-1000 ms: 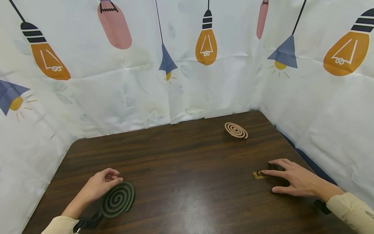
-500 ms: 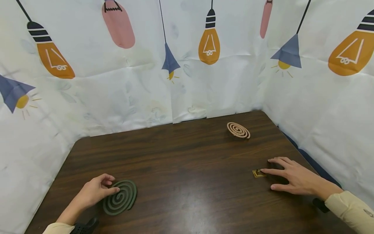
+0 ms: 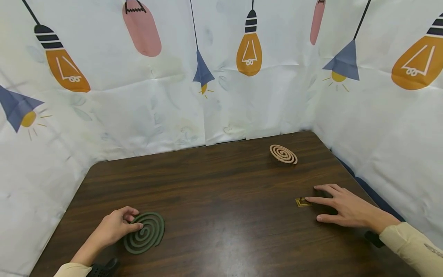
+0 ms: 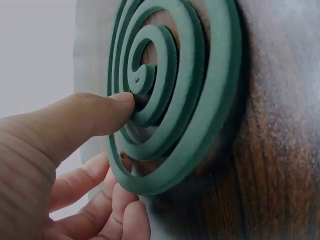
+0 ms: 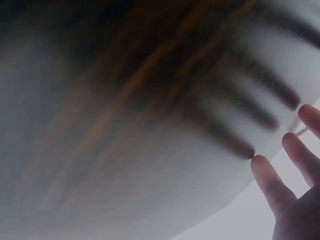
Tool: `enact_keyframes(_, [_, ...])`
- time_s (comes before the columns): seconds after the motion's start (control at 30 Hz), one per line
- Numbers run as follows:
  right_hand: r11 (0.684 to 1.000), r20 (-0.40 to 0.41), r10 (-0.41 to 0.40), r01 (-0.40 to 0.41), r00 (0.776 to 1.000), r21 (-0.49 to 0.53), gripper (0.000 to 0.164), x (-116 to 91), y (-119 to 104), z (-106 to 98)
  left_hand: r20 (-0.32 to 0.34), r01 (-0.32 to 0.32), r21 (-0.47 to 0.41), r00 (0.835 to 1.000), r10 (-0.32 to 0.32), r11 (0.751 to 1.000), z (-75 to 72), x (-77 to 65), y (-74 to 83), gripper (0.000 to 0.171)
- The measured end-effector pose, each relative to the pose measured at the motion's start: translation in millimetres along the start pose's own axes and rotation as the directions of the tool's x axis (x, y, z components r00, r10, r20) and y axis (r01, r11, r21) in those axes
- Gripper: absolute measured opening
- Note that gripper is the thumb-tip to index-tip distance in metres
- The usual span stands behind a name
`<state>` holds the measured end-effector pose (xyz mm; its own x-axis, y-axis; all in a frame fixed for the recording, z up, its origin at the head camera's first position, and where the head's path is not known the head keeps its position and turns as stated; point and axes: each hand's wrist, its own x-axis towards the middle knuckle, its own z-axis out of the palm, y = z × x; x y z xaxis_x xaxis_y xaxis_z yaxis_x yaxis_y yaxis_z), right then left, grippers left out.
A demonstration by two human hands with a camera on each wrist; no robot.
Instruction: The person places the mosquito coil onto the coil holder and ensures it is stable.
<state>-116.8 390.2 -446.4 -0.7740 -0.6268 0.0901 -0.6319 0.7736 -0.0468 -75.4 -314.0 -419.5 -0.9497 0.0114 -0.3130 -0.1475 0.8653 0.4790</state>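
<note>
A dark green mosquito coil [image 3: 152, 231] lies at the left front of the wooden table. My left hand [image 3: 112, 229] pinches it from its left side, thumb on top. In the left wrist view, the thumb reaches the inner turns of the green coil [image 4: 187, 125], while the other fingers curl under its outer edge. On the right, my right hand [image 3: 346, 207] is spread palm down, its index fingertip on a small flat gold-and-black rectangular piece [image 3: 301, 204]. That piece is partly covered by the finger. Fingertips touch the tabletop in the right wrist view.
A pale tan coil [image 3: 283, 154] stands near the back right corner of the table [image 3: 207, 184]. White curtains [image 3: 166, 111] printed with lamps and bulbs hang along the back and both sides.
My left thumb has come over the green coil and the hand now pinches it. The right hand has shifted slightly left, and the gold-and-black piece under its index finger with it.
</note>
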Motion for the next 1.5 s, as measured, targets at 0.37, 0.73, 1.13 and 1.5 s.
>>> enact_keyframes(0.37, [1.000,0.032,0.029,-0.029,0.999,-0.001,0.062,5,-2,-2,-0.001,0.000,-0.018,1.000,0.000,1.000,-0.1,-2.3,0.6,0.054])
enact_keyframes(0.73, [0.998,0.040,0.065,-0.066,0.997,0.011,0.068,-2,-6,-3,0.049,0.026,-0.140,0.999,-0.020,0.990,-7.7,-7.1,-7.2,0.059])
enact_keyframes(1.13, [0.997,0.047,0.079,-0.080,0.996,0.015,0.069,-5,-13,1,0.132,0.070,-0.540,0.991,0.002,0.838,0.5,-9.1,-9.5,0.068])
enact_keyframes(1.5, [0.996,0.048,0.086,-0.087,0.995,0.012,0.071,-5,-17,1,0.097,0.023,-0.697,0.993,0.062,0.717,9.6,-3.6,-10.5,0.055])
